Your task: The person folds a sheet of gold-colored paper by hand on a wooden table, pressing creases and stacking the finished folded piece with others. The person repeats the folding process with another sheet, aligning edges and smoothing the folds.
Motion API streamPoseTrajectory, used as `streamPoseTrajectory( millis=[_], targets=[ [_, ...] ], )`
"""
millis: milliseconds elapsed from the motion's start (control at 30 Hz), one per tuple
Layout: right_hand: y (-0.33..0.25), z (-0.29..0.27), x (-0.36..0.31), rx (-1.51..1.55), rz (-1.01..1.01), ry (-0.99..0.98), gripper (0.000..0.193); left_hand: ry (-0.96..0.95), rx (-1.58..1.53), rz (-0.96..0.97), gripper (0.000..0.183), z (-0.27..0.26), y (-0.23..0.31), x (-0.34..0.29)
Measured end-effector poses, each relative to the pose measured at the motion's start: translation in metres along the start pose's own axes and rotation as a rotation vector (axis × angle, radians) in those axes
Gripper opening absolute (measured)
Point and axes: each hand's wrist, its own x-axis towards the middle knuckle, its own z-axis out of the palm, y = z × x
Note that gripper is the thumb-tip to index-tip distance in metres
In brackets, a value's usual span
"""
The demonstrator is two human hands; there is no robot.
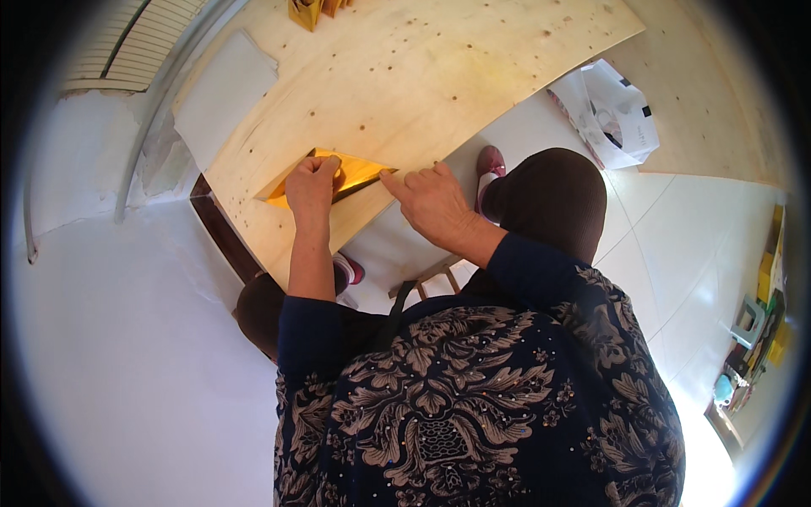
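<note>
A shiny gold sheet of foil paper (363,171), folded into a long pointed shape, lies near the front edge of the wooden table (405,93). My left hand (310,184) is closed on its left part, thumb and fingertips pressed together at the upper fold. At the paper's right-hand point, my right hand (435,201) holds the corner with its fingertips; the thumb is mostly hidden. Some of the sheet's left side is covered by my left hand, and a narrow tip shows beyond it.
Several folded gold paper pieces (314,10) stand at the table's far edge. A grey-white sheet (226,95) lies at the table's left. On the right, a white plastic bag (612,118) sits beside a wooden board (701,101). Tools (752,329) lie at the far right.
</note>
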Motion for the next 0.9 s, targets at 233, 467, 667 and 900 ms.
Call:
streamPoseTrajectory(
  millis=[233,467,667,900],
  targets=[
    [0.004,0.008,-0.004,-0.006,0.011,0.052,0.051,0.002,-0.071,-0.062,0.028,0.000,0.001,-0.001],
    [0.007,0.013,-0.008,-0.006,0.010,0.044,0.055,0.011,-0.078,-0.047,0.025,0.001,0.004,-0.003],
    [0.008,0.013,-0.007,-0.053,-0.013,0.030,0.055,0.029,0.031,0.020,0.021,0.003,0.001,0.000],
    [0.007,0.012,-0.007,-0.058,-0.007,0.041,0.054,0.044,0.100,-0.049,0.029,0.004,0.001,0.000]
  ],
)
